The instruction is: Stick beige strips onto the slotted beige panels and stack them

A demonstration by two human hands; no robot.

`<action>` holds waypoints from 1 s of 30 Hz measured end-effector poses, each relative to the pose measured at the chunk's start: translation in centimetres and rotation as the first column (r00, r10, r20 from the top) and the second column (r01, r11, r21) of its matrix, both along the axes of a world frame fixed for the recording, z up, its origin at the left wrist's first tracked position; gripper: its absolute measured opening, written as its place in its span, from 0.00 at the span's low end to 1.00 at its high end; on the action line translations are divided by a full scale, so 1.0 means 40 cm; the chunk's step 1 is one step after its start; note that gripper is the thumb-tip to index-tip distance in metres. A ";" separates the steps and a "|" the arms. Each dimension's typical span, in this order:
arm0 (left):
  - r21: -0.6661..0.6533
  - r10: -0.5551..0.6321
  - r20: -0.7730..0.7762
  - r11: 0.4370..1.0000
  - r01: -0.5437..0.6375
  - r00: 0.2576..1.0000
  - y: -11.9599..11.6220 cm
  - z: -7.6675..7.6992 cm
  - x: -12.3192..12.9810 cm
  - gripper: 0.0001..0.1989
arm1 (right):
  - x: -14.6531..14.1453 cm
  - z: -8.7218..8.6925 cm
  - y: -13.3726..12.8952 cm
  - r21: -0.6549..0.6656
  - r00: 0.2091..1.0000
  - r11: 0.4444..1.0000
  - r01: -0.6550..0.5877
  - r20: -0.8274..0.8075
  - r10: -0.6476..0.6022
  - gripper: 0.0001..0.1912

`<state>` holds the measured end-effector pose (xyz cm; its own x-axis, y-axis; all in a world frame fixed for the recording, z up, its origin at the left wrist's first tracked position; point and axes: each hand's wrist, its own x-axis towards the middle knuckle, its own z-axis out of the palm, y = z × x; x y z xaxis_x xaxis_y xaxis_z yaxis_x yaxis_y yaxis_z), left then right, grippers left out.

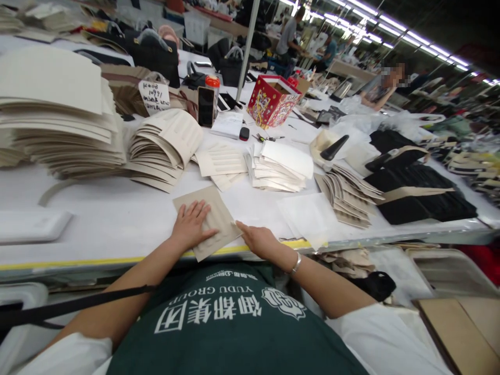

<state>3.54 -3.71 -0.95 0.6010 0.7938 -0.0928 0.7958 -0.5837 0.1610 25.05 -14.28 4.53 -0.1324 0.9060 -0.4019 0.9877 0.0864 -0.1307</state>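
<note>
Dark green apron cloth (pixel 242 323), printed in white with YUDU GROUP and larger characters, filled the space nearest the camera, with white sleeves (pixel 386 338) at both sides and a black strap (pixel 78 307) running across at the left. Beyond it, both bare hands were at a beige panel (pixel 221 216), which lay at the front of the white table (pixel 125 224), its near corner reaching over the yellow strip (pixel 117 261) along the edge. Spread wide, the left hand (pixel 191 226) rested palm down on the panel, its thumb apart from the fingers, pressing rather than gripping. Narrow and bunched, the right hand (pixel 260 240) had its fingertips at the panel's right corner; whether they pinched it could not be told. A silvery bracelet (pixel 297 262) circled the right wrist. Just behind the panel lay some ridged beige sheets (pixel 222 160), between a curved beige stack (pixel 167 140) to the left and a white stack (pixel 281 164) to the right. Farther left stood a taller pile (pixel 58 114) of pale pieces. A thin white sheet (pixel 299 211) lay right of the hands, near a fanned stack (pixel 347 195) and black pieces (pixel 422 192). Toward the back, a red patterned box (pixel 269 104) stood near an upright phone (pixel 205 107).
</note>
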 end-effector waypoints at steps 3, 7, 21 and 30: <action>0.003 0.005 0.003 1.000 -0.005 1.000 -0.003 -0.003 0.004 0.41 | -0.002 0.020 -0.068 -0.057 0.998 0.997 0.059 -0.031 -0.061 0.25; 0.020 0.041 0.023 0.999 -0.041 0.999 -0.011 -0.005 0.015 0.40 | -0.034 0.023 -0.048 0.021 0.994 0.995 0.094 -0.051 -0.093 0.26; -0.021 0.071 0.036 0.997 -0.070 0.997 -0.008 -0.002 0.017 0.41 | -0.121 -0.019 0.001 -0.009 0.988 0.996 0.083 0.130 -0.081 0.31; -0.028 -0.170 0.041 0.985 0.172 0.985 0.039 -0.010 -0.065 0.49 | -0.067 0.034 0.038 0.056 0.994 0.995 0.087 0.062 -0.090 0.24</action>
